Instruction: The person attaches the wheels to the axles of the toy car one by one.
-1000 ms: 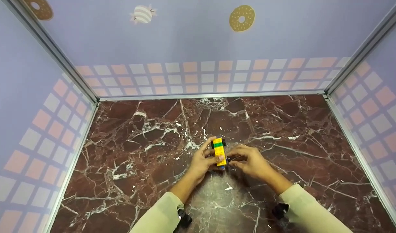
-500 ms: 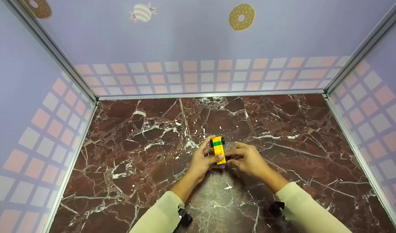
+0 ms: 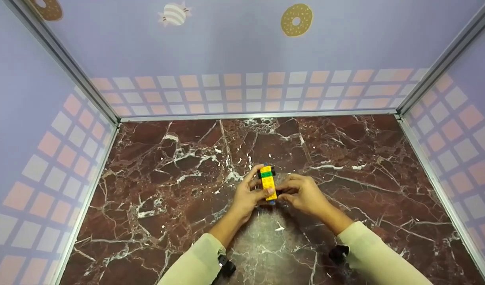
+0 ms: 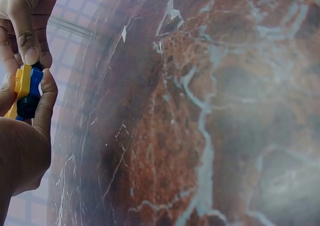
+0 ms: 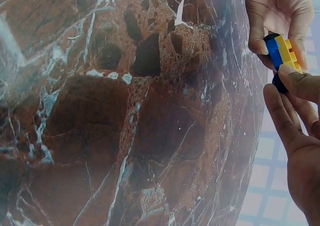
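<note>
A toy car (image 3: 267, 181) of building bricks, yellow on top with a green stripe and blue underneath, is between both hands. My left hand (image 3: 247, 197) grips it from the left, thumb on the yellow studs. My right hand (image 3: 307, 196) pinches a black wheel (image 5: 279, 84) at the car's near right side, which its fingers mostly hide in the head view. Two black wheels show at the car's far end. In the left wrist view, another black wheel (image 4: 28, 106) shows on the side by my left fingers, below the blue base (image 4: 35, 81).
The hands are over a glossy dark red marbled tabletop (image 3: 179, 237) with white veins. Lilac panels (image 3: 242, 51) with a checked border and metal frame edges enclose it at the back and both sides. Black wrist cameras (image 3: 226, 266) sit at both sleeves.
My right hand has moved slightly left, bringing the black wheel against the car's side. My left hand keeps its grip on the car, nearly in place.
</note>
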`<action>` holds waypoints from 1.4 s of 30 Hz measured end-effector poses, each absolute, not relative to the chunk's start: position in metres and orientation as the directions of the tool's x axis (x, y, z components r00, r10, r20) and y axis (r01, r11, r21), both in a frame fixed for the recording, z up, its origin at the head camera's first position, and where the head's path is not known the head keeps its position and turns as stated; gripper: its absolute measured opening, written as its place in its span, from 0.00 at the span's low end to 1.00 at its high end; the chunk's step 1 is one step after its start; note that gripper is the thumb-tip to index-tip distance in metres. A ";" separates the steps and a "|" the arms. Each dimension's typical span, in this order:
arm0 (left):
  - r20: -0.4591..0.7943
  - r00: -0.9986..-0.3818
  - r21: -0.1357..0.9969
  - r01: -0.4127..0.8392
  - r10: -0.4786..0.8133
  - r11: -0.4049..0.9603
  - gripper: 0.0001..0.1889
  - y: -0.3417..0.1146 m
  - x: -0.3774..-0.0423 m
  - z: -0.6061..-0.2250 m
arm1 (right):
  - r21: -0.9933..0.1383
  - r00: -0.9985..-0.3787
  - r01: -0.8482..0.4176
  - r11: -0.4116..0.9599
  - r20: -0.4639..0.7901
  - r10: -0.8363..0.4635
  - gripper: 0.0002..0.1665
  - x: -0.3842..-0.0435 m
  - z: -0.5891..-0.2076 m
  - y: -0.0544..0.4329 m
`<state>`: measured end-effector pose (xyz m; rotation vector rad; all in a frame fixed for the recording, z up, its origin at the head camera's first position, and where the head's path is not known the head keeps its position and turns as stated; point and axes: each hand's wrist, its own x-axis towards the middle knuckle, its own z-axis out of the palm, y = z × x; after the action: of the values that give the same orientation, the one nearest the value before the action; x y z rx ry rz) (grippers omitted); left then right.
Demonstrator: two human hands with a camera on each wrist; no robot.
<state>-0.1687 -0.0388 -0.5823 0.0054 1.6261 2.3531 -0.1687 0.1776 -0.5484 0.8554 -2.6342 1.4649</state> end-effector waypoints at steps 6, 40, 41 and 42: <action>-0.144 -0.963 0.922 -0.214 0.229 -0.323 0.44 -0.041 -0.168 -0.583 | -0.751 -0.841 -0.499 0.433 0.299 -0.450 0.15 -0.168 -0.547 0.175; -0.134 -0.963 0.917 -0.210 0.234 -0.339 0.45 -0.041 -0.171 -0.578 | -0.785 -0.871 -0.449 0.427 0.276 -0.407 0.18 -0.168 -0.543 0.173; -0.138 -0.962 0.917 -0.213 0.235 -0.336 0.45 -0.041 -0.171 -0.577 | -0.792 -0.872 -0.441 0.422 0.268 -0.409 0.18 -0.168 -0.543 0.174; -0.141 -0.962 0.918 -0.216 0.235 -0.332 0.45 -0.041 -0.171 -0.577 | -0.796 -0.873 -0.437 0.419 0.263 -0.411 0.18 -0.169 -0.544 0.174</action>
<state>-0.1710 -0.0409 -0.5769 0.0243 1.6232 2.3598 -0.1686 0.1737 -0.5436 0.7837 -2.6232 1.4837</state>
